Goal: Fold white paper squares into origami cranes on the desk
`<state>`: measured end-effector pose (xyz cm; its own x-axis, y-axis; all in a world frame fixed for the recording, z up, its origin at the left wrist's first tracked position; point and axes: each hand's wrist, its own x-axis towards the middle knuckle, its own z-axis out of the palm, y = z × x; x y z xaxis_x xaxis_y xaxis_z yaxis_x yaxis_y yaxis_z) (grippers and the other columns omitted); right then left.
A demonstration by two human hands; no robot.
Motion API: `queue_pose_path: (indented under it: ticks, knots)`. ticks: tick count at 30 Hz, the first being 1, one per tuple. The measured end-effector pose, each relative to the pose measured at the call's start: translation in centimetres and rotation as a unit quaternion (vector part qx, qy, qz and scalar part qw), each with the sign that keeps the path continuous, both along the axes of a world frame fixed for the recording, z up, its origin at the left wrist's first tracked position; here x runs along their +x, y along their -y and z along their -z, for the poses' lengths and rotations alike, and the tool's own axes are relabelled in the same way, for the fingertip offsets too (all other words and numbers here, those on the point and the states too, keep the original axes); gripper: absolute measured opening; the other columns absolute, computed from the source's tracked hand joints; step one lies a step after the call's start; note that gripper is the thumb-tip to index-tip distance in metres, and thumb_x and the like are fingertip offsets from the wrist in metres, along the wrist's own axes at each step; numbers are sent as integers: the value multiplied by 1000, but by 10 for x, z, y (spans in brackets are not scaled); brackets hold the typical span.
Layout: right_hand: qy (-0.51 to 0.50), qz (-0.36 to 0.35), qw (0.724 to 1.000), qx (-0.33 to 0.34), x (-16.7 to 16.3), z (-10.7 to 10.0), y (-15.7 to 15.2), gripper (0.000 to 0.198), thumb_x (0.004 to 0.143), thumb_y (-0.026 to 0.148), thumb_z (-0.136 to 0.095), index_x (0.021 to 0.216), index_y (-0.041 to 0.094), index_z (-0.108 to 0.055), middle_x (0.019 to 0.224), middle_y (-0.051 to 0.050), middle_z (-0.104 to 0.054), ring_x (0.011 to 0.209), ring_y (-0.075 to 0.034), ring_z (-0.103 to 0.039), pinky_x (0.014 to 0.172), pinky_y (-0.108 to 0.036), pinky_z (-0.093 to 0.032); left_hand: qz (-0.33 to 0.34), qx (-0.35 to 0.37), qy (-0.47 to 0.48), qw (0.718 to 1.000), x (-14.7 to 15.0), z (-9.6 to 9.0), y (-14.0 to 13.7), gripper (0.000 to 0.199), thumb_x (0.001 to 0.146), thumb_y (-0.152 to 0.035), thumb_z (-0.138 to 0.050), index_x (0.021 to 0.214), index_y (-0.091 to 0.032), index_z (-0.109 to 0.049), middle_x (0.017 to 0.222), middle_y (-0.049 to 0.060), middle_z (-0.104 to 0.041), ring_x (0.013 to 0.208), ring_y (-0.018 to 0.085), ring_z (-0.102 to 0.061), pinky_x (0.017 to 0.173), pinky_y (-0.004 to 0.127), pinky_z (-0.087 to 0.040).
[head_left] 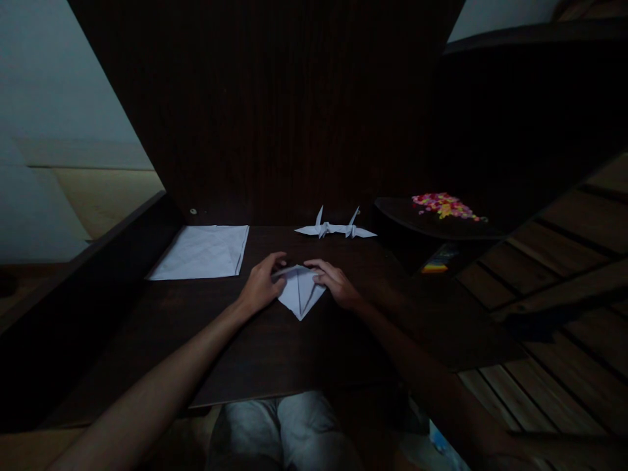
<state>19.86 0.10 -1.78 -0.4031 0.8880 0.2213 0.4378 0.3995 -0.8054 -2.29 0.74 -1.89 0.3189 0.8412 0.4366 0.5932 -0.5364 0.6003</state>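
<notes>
We had the folded white paper (300, 291) on the dark wooden desk (255, 363), between our two hands, its lower point toward us and a crease running down its middle. Our left hand (265, 281) curved at its left edge, thumb against the paper and forefinger set apart from the thumb. Our right hand (336, 282) laid its fingers over the right corner. We could not tell whether either hand was pinching the paper or only resting on it. Beyond it, near the back panel (275, 144), stood two white origami cranes (322, 229). To our left lay white paper sheets (203, 252); to our right, small pink and yellow pieces (446, 206) sat on a curved shelf (395, 210).
</notes>
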Motion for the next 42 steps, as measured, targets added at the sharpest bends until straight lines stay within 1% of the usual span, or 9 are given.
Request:
queue_pose_path:
  ticks: [4, 8, 15, 22, 26, 31, 36, 40, 42]
  knots:
    - [-22, 7, 999, -27, -3, 0, 3, 45, 82, 30, -54, 127, 22, -47, 105, -5, -65, 98, -22, -61, 89, -37, -43, 22, 0, 5, 1000, 1, -1, 2, 49, 72, -7, -54, 120, -16, -49, 107, 7, -64, 96, 19, -63, 88, 36, -51]
    - [40, 22, 998, 31, -5, -1, 5, 54, 72, 28, -68, 123, 23, -51, 111, -6, -62, 104, -23, -57, 92, -39, -41, 43, 1, 7, 999, 1, 0, 3, 53, 70, -6, -57, 121, -17, -49, 111, 8, -64, 96, 18, -63, 85, 35, -52]
    - [109, 14, 987, 116, -5, 2, 2, 46, 67, 18, -70, 111, 22, -59, 112, -6, -61, 105, -24, -50, 93, -40, -41, 97, 17, -42, 994, 1, 3, 1, 54, 72, -10, -62, 124, -17, -49, 120, 11, -60, 109, 23, -57, 94, 41, -47]
    - [143, 11, 980, 135, -5, 6, 1, 43, 64, 19, -72, 107, 19, -65, 122, -10, -56, 110, -25, -46, 97, -43, -38, 157, 23, -125, 979, 0, 0, 3, 54, 75, -22, -63, 127, -18, -50, 126, 11, -58, 117, 26, -51, 100, 43, -40]
    - [180, 1, 977, 112, -5, -1, 5, 44, 64, 17, -69, 108, 19, -67, 129, -9, -53, 116, -27, -41, 100, -45, -35, 172, 23, -218, 960, -4, -4, 7, 60, 74, -43, -66, 127, -19, -53, 136, 12, -51, 125, 31, -43, 104, 49, -31]
    - [185, -13, 979, 80, -2, -3, 3, 36, 76, 16, -59, 111, 20, -68, 132, -7, -54, 116, -26, -42, 100, -47, -33, 198, -9, -265, 944, -9, -12, 8, 83, 71, -67, -59, 138, -21, -43, 145, 12, -40, 133, 33, -34, 106, 51, -26]
    - [193, 36, 976, 93, -4, 2, 2, 27, 88, 28, -52, 107, 21, -69, 128, -6, -59, 115, -24, -44, 99, -47, -33, 191, -12, -263, 946, -9, -9, 6, 54, 94, -52, -32, 137, -21, -44, 145, 9, -42, 136, 25, -33, 108, 45, -27]
    - [221, 43, 968, 108, -8, 5, 3, 32, 83, 28, -58, 114, 20, -66, 132, -7, -55, 120, -26, -41, 101, -48, -32, 173, 7, -270, 947, -7, -1, 5, 58, 93, -51, -35, 141, -17, -37, 145, 10, -42, 138, 27, -29, 110, 44, -27]
    - [228, 30, 967, 112, -9, 7, 4, 35, 86, 31, -55, 118, 21, -63, 137, -8, -51, 126, -27, -37, 103, -49, -30, 167, 5, -273, 947, -7, 3, 4, 61, 93, -51, -35, 143, -16, -34, 146, 11, -40, 140, 28, -25, 111, 45, -26]
